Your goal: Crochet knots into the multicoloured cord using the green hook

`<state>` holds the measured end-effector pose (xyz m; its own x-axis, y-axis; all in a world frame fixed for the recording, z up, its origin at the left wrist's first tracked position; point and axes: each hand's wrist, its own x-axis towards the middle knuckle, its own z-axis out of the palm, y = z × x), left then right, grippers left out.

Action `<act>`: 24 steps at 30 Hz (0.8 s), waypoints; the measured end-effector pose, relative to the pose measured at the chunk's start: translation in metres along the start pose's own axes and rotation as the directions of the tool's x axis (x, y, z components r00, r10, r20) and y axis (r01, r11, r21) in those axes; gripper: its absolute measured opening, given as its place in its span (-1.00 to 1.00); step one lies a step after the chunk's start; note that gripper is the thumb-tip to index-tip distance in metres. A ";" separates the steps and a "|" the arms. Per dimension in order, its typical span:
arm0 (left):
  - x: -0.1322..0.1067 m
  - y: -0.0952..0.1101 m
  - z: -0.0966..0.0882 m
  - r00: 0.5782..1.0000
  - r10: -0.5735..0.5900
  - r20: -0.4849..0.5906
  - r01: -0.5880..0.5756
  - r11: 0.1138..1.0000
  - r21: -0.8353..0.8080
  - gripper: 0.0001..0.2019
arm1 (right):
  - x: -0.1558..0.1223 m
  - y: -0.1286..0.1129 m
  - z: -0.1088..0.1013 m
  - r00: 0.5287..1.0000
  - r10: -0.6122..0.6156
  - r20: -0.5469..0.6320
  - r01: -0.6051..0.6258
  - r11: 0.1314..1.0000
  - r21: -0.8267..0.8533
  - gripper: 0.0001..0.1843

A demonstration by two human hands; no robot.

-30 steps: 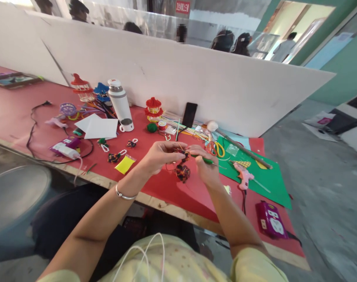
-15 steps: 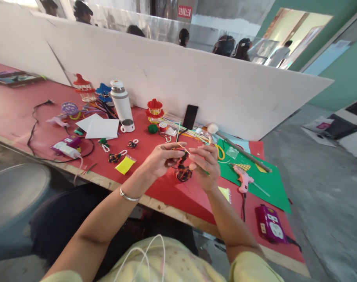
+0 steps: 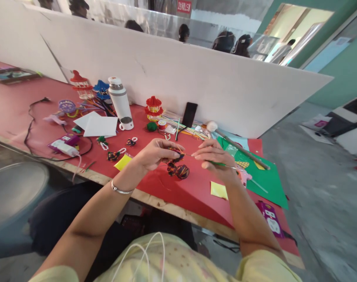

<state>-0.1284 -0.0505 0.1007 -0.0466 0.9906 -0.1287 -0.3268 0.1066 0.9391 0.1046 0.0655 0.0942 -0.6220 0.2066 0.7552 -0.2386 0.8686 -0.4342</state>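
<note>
Pinched in my left hand [image 3: 156,154] is a small dark multicoloured crochet piece [image 3: 179,156], with more of it hanging below the fingers. A strand of yarn rises by the left fingertips. Beneath the hand, a ball of multicoloured yarn [image 3: 183,172] rests on the red table covering [image 3: 166,196]. My right hand [image 3: 215,158] grips a crochet hook [image 3: 218,163] with a green handle and a thin metal shaft. Its tip points left and reaches the work; whether it sits inside a loop I cannot tell.
Yellow packets [image 3: 219,190] lie near the front edge. A pink glue gun [image 3: 243,175] rests on green sheet [image 3: 276,188] beside a purple power strip [image 3: 271,221]. Behind stand a phone [image 3: 190,114], a red lantern-like ornament [image 3: 153,107] and a white flask [image 3: 119,100].
My right hand has moved right, away from my left hand, and the green hook handle now shows. The left hand has shifted slightly left with the crochet piece.
</note>
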 end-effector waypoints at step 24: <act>0.001 -0.019 0.017 0.987 0.082 -0.137 -0.113 0.965 -0.237 -0.50 | -0.017 0.014 0.052 0.944 -0.023 -0.330 -0.019 0.992 -0.123 -0.76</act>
<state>-0.1067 -0.0503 0.0884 -0.2024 0.9748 -0.0943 -0.5339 -0.0291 0.8450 0.0729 0.0507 0.0494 -0.3357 0.3238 0.8846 -0.1335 0.9132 -0.3849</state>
